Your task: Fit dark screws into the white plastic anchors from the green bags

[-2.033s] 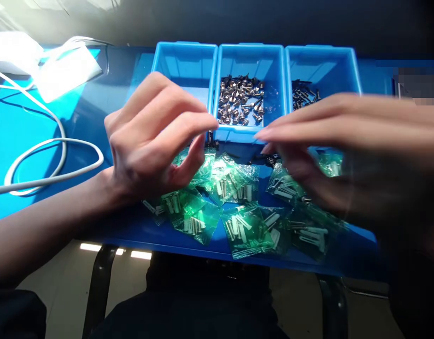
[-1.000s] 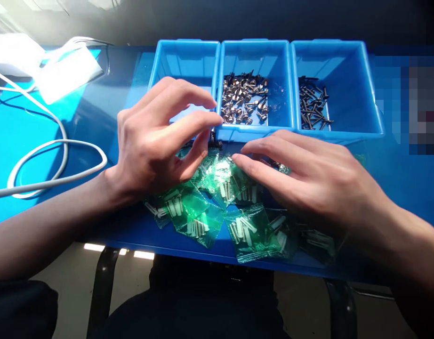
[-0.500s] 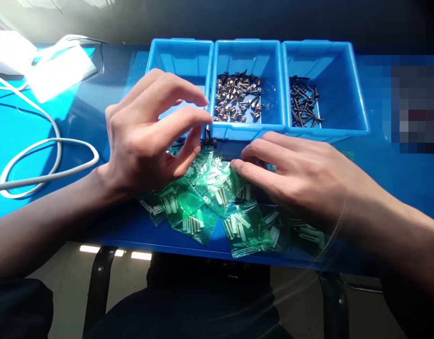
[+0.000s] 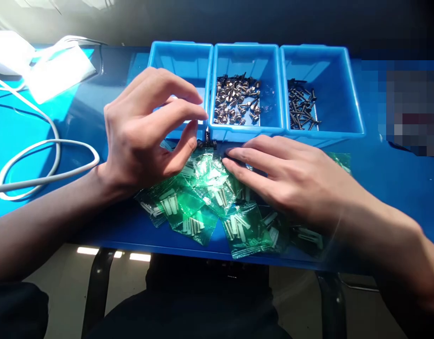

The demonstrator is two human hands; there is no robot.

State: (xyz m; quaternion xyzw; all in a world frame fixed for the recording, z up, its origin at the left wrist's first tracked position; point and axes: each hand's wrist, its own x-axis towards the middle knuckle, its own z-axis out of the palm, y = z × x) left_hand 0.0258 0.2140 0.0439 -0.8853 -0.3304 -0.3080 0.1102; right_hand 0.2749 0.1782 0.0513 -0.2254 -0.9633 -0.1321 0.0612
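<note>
Three parts bins [image 4: 247,59] stand in a row on the bench [image 4: 397,197], flanged screws [image 4: 236,100] in the middle bin, slender screws [image 4: 301,106] in the right bin, sealed bags [image 4: 245,230] in front, a cable [image 4: 29,160] to the left.

Three bright blue plastic bins [image 4: 180,52] are glowing against a deeper blue tabletop [image 4: 397,197]. Silver screws [image 4: 236,101] are glinting in the middle bin, while black screws [image 4: 301,106] are showing dark in the right one. Translucent green plastic bags [image 4: 245,230] are shimmering around white rod-shaped parts [image 4: 169,205], and a white cable [image 4: 44,146] is tracing pale loops across the blue.
</note>
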